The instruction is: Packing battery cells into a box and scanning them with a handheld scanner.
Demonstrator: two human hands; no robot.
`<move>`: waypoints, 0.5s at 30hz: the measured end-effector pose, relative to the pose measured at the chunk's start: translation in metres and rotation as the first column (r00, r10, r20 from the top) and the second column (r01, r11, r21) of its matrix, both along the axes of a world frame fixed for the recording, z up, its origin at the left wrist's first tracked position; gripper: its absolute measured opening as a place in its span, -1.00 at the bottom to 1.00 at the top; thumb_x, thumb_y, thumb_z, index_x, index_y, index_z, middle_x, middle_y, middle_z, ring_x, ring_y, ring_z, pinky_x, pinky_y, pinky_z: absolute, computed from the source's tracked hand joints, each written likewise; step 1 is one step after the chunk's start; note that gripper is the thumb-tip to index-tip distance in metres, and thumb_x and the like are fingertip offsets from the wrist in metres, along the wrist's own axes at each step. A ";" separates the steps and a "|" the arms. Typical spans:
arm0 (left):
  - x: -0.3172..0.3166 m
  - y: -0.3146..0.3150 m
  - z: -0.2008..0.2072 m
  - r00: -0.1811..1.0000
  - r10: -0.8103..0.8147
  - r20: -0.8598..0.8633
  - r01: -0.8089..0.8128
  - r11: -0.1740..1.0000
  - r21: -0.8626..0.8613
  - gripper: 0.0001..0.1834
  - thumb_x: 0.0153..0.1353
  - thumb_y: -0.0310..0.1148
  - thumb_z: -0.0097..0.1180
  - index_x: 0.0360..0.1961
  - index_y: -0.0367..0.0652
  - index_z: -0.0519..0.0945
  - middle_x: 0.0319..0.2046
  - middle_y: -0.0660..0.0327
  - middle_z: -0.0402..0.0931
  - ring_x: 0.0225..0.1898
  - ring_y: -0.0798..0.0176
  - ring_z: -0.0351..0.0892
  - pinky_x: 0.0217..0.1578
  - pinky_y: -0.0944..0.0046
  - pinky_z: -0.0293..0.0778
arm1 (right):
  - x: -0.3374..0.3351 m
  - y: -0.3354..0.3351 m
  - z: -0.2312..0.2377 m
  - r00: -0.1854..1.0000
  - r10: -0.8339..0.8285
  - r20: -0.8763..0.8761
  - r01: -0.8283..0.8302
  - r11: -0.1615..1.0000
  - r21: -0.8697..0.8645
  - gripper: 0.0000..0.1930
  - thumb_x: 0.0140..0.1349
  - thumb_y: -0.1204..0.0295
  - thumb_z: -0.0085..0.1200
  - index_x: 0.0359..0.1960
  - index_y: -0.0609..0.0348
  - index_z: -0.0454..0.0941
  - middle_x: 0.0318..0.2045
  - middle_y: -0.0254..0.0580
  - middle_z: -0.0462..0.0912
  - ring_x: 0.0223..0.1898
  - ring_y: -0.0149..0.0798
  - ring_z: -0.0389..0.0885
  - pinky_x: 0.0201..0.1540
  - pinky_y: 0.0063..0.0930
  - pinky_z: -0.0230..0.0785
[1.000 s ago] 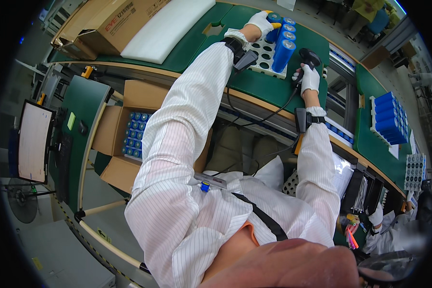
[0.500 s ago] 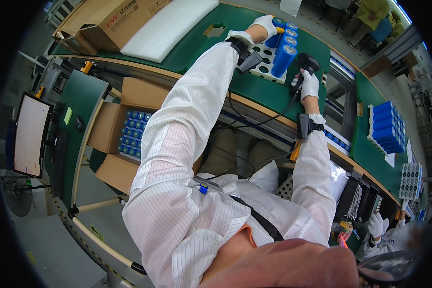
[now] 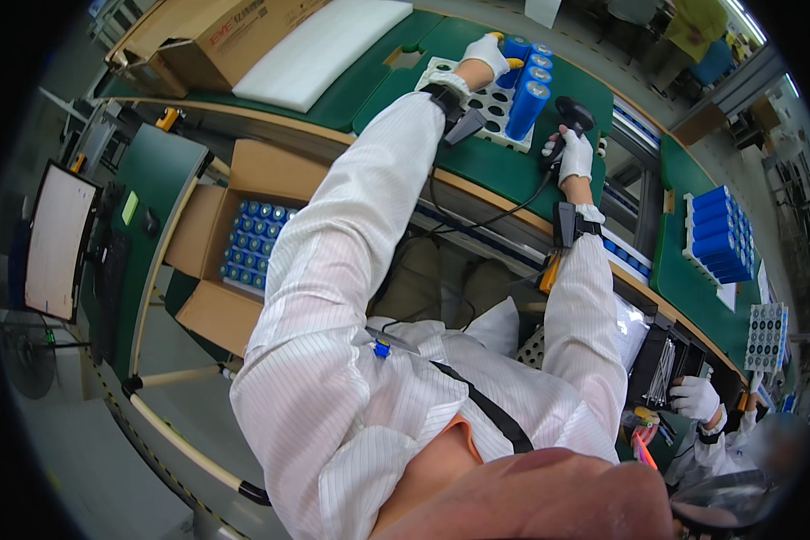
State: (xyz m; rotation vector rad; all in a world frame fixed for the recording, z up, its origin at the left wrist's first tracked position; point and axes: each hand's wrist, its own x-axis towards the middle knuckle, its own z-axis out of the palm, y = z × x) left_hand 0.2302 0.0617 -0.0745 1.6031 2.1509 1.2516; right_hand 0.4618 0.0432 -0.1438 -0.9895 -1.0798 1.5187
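Note:
White-gloved with yellow fingertips, my left hand [image 3: 484, 59] is at the far end of a white tray with round holes [image 3: 493, 125]. Its fingers are spread beside the farthest blue cylindrical battery cell [image 3: 516, 45]. One fingertip overlaps that cell's side; whether it touches, I cannot tell. Several blue cells stand upright in a row along the tray's right side, the nearest cell [image 3: 528, 110] being the most fully visible. To the right of the tray, my right hand [image 3: 574, 155], in a white glove, is wrapped round the handle of a black corded handheld scanner [image 3: 572, 115].
A white foam sheet [image 3: 324, 54] and a cardboard box [image 3: 216, 40] lie at the left on the green table. An open carton of blue cells [image 3: 254, 236] stands below. More upright cells [image 3: 722, 236] are at the right, near a co-worker's gloved hand [image 3: 696, 398]. The scanner's cord [image 3: 504, 220] trails under my arms.
My left hand has drawn back slightly from the farthest cell and its fingers have spread. My right hand still holds the scanner. The co-worker's hand has shifted left.

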 end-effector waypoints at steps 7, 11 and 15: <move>-0.073 -0.196 -0.030 0.999 -0.002 -0.053 0.012 0.980 0.199 -0.62 0.07 -0.14 0.26 -0.13 -0.11 0.59 -0.24 0.10 0.61 -0.21 0.10 0.61 -0.15 0.28 0.48 | 0.009 0.020 -0.016 1.000 -0.007 -0.026 0.007 1.000 -0.022 -0.83 0.18 0.42 0.07 -0.28 0.24 0.43 -0.54 -0.09 0.55 -0.59 -0.20 0.54 -0.53 -0.34 0.48; -0.118 -0.313 -0.108 0.943 0.239 -0.233 -0.265 0.961 -0.084 -0.65 0.07 -0.16 0.21 -0.18 -0.13 0.61 -0.24 0.07 0.60 -0.20 0.00 0.58 -0.11 0.17 0.48 | 0.007 0.032 -0.011 0.999 -0.031 0.041 0.032 0.999 -0.027 -0.77 0.19 0.39 0.05 -0.18 0.28 0.48 -0.45 -0.01 0.59 -0.51 -0.14 0.59 -0.42 -0.32 0.53; -0.126 -0.388 -0.206 0.933 0.123 -0.337 -0.262 0.876 -0.405 -0.61 0.06 -0.17 0.20 -0.09 -0.09 0.59 0.00 0.04 0.48 0.00 0.00 0.47 0.04 0.18 0.38 | 0.004 0.026 -0.011 0.995 -0.049 0.084 0.052 0.998 -0.043 -0.76 0.24 0.42 -0.03 -0.12 0.30 0.48 -0.40 0.04 0.60 -0.45 -0.10 0.61 -0.38 -0.32 0.54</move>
